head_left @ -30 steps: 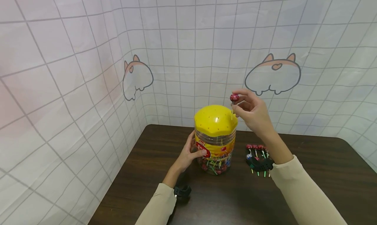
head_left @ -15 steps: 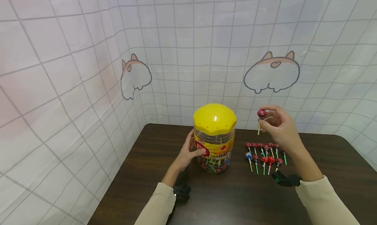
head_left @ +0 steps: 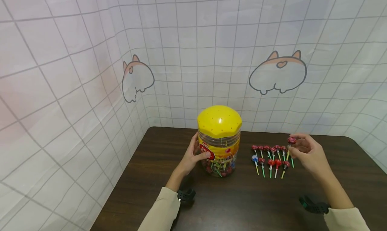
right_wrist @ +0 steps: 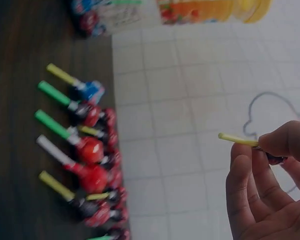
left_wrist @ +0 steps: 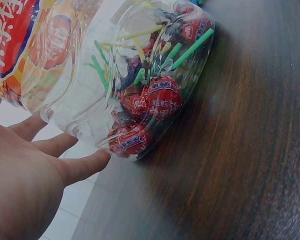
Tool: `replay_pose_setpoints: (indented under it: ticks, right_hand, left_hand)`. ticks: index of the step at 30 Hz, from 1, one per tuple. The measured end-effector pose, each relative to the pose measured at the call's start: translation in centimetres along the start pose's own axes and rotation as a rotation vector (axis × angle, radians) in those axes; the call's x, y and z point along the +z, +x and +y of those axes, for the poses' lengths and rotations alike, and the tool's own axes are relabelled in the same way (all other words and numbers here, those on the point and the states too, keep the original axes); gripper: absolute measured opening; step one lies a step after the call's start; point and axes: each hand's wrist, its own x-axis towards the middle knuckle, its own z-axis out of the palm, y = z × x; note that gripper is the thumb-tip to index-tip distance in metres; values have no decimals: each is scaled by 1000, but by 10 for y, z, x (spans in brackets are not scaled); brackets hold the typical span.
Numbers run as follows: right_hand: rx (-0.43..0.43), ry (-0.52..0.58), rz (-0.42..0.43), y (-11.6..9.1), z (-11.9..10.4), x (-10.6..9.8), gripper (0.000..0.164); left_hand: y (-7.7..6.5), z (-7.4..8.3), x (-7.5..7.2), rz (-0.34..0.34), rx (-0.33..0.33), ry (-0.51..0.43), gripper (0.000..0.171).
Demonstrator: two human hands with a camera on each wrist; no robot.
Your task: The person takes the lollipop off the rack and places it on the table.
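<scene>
My left hand (head_left: 188, 159) grips a clear plastic jar (head_left: 223, 154) around its left side, thumb across the yellow and red label. The jar stands upright, wears a yellow lid (head_left: 219, 121) and has lollipops inside. In the left wrist view, several fingers (left_wrist: 82, 167) reach along the jar's lower wall. My right hand (head_left: 311, 156) pinches a dark red lollipop (head_left: 291, 140) with a yellow stick (right_wrist: 237, 140). It is at the right end of two rows of lollipops, just above the table; the held lollipop's stick overlaps the end one in the head view.
The lollipops in the rows are mostly red, with one blue lollipop (head_left: 255, 158) at the front left. All lie with sticks toward me on the dark wooden table (head_left: 235, 204). Behind the table hangs a white gridded curtain (head_left: 187, 56). Black straps (head_left: 186, 195) circle both wrists.
My right hand has carried the lollipop from above the jar's lid to the right, then down to the right end of the rows. The left hand still holds the jar in place.
</scene>
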Motion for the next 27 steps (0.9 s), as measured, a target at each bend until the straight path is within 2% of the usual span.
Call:
replay_pose_setpoints:
  ticks: [7, 13, 19, 27]
  right_hand:
    - [61, -28, -38, -13, 33, -9, 34]
    - [117, -63, -105, -18, 56, -11, 37]
    - [146, -65, -184, -20, 70, -10, 44]
    - [238, -19, -280, -19, 84, -12, 45]
  left_hand:
    - [-1, 0, 0, 4, -4, 1, 91]
    - [-1, 1, 0, 9, -1, 7, 90]
    - [-1, 2, 1, -2, -7, -5, 90]
    - [-1, 3, 1, 0, -11, -3, 91]
